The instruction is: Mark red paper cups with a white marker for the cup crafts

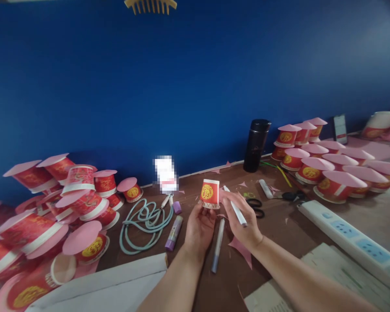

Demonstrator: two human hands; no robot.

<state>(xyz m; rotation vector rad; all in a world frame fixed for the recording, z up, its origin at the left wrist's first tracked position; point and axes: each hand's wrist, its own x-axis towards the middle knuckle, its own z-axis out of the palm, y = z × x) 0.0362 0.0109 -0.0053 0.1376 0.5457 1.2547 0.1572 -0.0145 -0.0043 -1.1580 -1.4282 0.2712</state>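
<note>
My left hand [199,225] holds a small red paper cup [209,193] upside down above the brown table [279,225], fingers curled round its rim. My right hand [242,216] grips a white marker [235,207] with its tip close to the cup's right side. The cup shows a yellow round emblem facing me. Below the hands, a second white pen [217,245] and a purple glue stick [173,232] lie on the table.
Red cups with pink paper lids are heaped at the left [52,208] and set in rows at the right [325,167]. A black flask [256,145], scissors [255,207], a coiled green cable [144,221], a white power strip [347,238] and pink paper scraps [242,250] lie around.
</note>
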